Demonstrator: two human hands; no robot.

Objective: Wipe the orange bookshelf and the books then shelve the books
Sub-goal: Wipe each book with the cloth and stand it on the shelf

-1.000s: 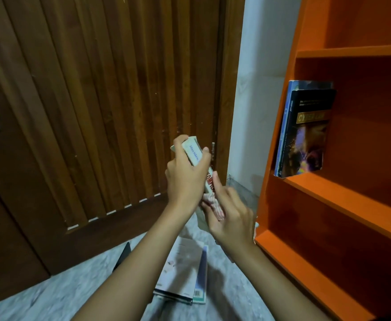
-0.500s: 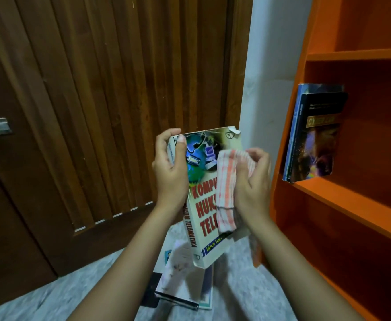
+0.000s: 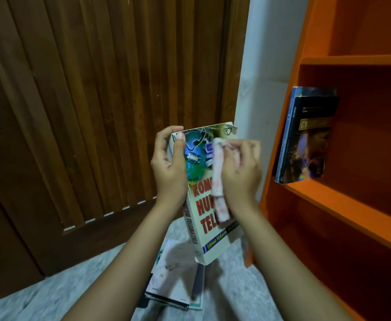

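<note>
My left hand [image 3: 170, 166] grips the top left edge of a white book [image 3: 203, 225] with a globe and red letters on its cover, held upright in front of me. My right hand [image 3: 242, 172] holds a pink-and-white checked cloth [image 3: 219, 181] pressed against that cover. The orange bookshelf [image 3: 342, 200] stands to the right. Two dark books [image 3: 305, 137] lean against its left wall on the middle shelf. A small stack of books [image 3: 173, 276] lies on the floor below my hands.
A brown slatted wooden door [image 3: 97, 100] fills the left and centre. A white wall strip [image 3: 259, 54] separates it from the shelf. The floor [image 3: 51, 297] is grey marble. The bookshelf's upper and lower boards show only bare orange surface.
The book turned from edge-on to cover facing me a second ago. Since half a second ago the cloth has slid left and slightly up over the cover.
</note>
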